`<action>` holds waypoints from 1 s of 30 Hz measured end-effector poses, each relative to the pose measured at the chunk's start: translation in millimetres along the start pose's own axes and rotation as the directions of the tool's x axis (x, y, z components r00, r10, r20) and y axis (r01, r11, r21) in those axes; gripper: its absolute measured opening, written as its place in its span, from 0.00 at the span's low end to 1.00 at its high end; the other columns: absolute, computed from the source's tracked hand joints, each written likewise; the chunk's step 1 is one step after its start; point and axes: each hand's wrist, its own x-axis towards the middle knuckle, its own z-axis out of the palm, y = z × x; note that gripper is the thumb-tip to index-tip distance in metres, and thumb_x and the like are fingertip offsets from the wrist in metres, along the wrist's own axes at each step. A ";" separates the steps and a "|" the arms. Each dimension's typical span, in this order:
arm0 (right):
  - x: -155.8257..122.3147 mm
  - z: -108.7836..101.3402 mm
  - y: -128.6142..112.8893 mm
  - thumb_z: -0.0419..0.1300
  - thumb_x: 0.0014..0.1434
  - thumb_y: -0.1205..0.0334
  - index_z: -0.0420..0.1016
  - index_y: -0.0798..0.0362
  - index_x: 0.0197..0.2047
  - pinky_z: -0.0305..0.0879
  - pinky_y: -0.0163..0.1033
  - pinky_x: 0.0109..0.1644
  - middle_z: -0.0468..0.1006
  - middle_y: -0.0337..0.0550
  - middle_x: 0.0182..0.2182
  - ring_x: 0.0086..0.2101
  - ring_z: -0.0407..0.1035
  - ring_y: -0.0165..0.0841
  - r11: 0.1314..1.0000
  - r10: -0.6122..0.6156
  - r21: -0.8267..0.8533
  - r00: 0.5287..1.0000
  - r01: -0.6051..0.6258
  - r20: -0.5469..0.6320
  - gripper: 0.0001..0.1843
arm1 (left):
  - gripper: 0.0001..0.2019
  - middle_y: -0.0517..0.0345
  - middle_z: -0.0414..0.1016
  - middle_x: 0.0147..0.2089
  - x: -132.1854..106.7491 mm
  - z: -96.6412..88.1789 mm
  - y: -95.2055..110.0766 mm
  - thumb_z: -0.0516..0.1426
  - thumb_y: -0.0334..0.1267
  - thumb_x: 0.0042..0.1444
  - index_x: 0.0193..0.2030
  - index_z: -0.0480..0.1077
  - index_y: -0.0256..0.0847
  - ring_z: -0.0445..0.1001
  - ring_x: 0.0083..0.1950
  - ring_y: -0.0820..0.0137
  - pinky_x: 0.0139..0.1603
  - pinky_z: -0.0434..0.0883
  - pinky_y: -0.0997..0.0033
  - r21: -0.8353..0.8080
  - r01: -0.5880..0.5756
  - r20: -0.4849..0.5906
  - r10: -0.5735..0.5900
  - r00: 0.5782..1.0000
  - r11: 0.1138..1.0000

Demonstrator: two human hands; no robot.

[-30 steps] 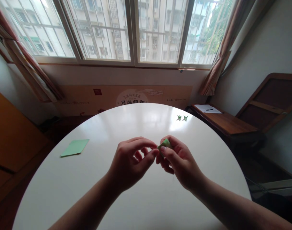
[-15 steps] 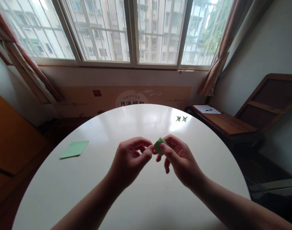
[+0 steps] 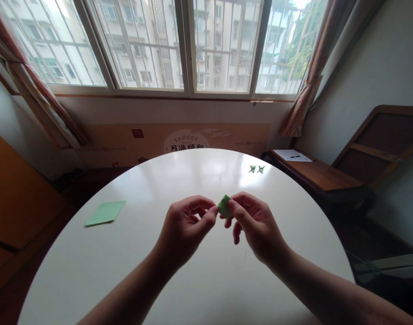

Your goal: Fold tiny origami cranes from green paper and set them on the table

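A small folded piece of green paper is held in the air over the round white table. My left hand pinches its left corner between thumb and forefinger. From the other side, my right hand grips its right edge, the thumb on the near face and fingers behind; those fingers are partly hidden. Toward the table's far right side stand two small folded green paper figures, side by side. Light green square sheets lie in a stack at the left.
A wooden side table at the right carries white paper with a dark pen on it. Behind the table, a printed cardboard panel leans beneath the barred window. A folded brown-framed panel stands at the far right.
The right thumb has shifted slightly toward the paper's upper right edge, so more of the green face shows. Both hands stay in nearly the same place.
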 end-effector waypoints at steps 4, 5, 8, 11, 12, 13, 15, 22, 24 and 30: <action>0.0 -0.6 2.7 0.69 0.58 0.57 0.75 0.52 0.39 0.65 0.27 0.16 0.77 0.39 0.30 0.28 0.71 0.31 0.999 0.024 0.043 0.999 -0.026 0.049 0.11 | 0.07 0.61 0.74 0.24 -0.8 0.0 -1.1 0.60 0.35 0.57 0.29 0.77 0.38 0.70 0.24 0.74 0.21 0.67 0.78 0.014 -0.011 -0.014 0.011 1.000 1.000; 0.3 -0.5 3.2 0.69 0.57 0.58 0.75 0.52 0.39 0.65 0.27 0.16 0.76 0.39 0.29 0.29 0.71 0.31 0.998 0.030 0.046 0.998 -0.033 0.063 0.10 | 0.07 0.61 0.74 0.24 -0.9 -0.2 -1.2 0.60 0.35 0.57 0.30 0.77 0.38 0.70 0.24 0.74 0.21 0.67 0.78 0.009 -0.012 -0.006 0.012 1.000 1.000; 1.3 0.1 3.7 0.67 0.58 0.60 0.75 0.53 0.36 0.65 0.27 0.16 0.74 0.38 0.27 0.28 0.69 0.31 0.998 0.045 0.041 0.996 -0.048 0.080 0.07 | 0.07 0.61 0.74 0.24 -0.6 -0.3 -1.1 0.60 0.35 0.58 0.32 0.78 0.38 0.71 0.24 0.74 0.22 0.68 0.78 -0.020 -0.011 0.025 0.011 1.000 1.000; 1.5 0.7 3.7 0.65 0.59 0.62 0.75 0.53 0.33 0.65 0.27 0.16 0.74 0.39 0.27 0.27 0.69 0.30 0.997 0.059 0.043 0.997 -0.061 0.050 0.05 | 0.06 0.60 0.75 0.24 -0.4 0.4 -0.5 0.61 0.36 0.58 0.32 0.78 0.38 0.71 0.25 0.74 0.21 0.67 0.78 -0.034 0.007 0.040 -0.005 0.999 0.999; 1.5 0.8 4.0 0.64 0.59 0.62 0.75 0.53 0.32 0.65 0.27 0.16 0.75 0.39 0.28 0.27 0.68 0.30 0.997 0.063 0.051 0.997 -0.065 0.039 0.05 | 0.06 0.59 0.75 0.25 -0.5 0.8 -0.3 0.61 0.36 0.57 0.32 0.79 0.38 0.71 0.25 0.73 0.21 0.66 0.78 -0.033 0.012 0.041 -0.011 0.999 0.999; 1.4 0.9 4.3 0.64 0.59 0.62 0.75 0.53 0.31 0.65 0.27 0.16 0.75 0.39 0.28 0.27 0.68 0.30 0.996 0.067 0.061 0.997 -0.068 0.027 0.06 | 0.07 0.59 0.75 0.25 -0.6 1.3 -0.3 0.61 0.36 0.57 0.32 0.79 0.37 0.71 0.25 0.73 0.20 0.66 0.78 -0.030 0.016 0.040 -0.015 0.999 0.999; 1.3 0.8 5.4 0.63 0.59 0.62 0.75 0.53 0.31 0.64 0.27 0.16 0.75 0.39 0.28 0.26 0.68 0.29 0.994 0.071 0.083 0.997 -0.071 0.005 0.06 | 0.07 0.58 0.75 0.26 -0.9 2.2 -0.4 0.61 0.37 0.57 0.31 0.78 0.37 0.71 0.26 0.73 0.20 0.66 0.78 -0.024 0.020 0.033 -0.020 0.999 1.000; 2.2 -0.4 5.9 0.66 0.60 0.56 0.76 0.54 0.31 0.64 0.27 0.16 0.77 0.40 0.26 0.25 0.69 0.30 0.996 0.044 0.077 0.999 -0.042 -0.023 0.10 | 0.08 0.57 0.75 0.26 -3.0 3.9 -0.2 0.61 0.38 0.57 0.31 0.78 0.37 0.70 0.26 0.72 0.20 0.66 0.78 -0.030 0.034 0.015 -0.034 0.999 0.999; 2.1 -0.5 4.5 0.65 0.60 0.53 0.77 0.54 0.31 0.64 0.27 0.16 0.76 0.41 0.25 0.25 0.69 0.30 0.997 0.042 0.070 0.999 -0.040 -0.016 0.12 | 0.08 0.57 0.75 0.26 -3.4 3.9 0.3 0.60 0.38 0.58 0.32 0.78 0.37 0.70 0.25 0.72 0.20 0.67 0.78 -0.042 0.050 0.024 -0.049 0.999 0.998; 2.3 -1.8 2.4 0.63 0.62 0.51 0.79 0.53 0.33 0.64 0.28 0.16 0.78 0.43 0.28 0.26 0.69 0.31 0.997 0.036 0.072 0.999 -0.035 -0.007 0.15 | 0.09 0.57 0.74 0.26 -2.6 4.2 2.2 0.60 0.39 0.58 0.32 0.78 0.36 0.69 0.24 0.73 0.20 0.68 0.78 -0.086 0.080 0.037 -0.077 0.996 0.993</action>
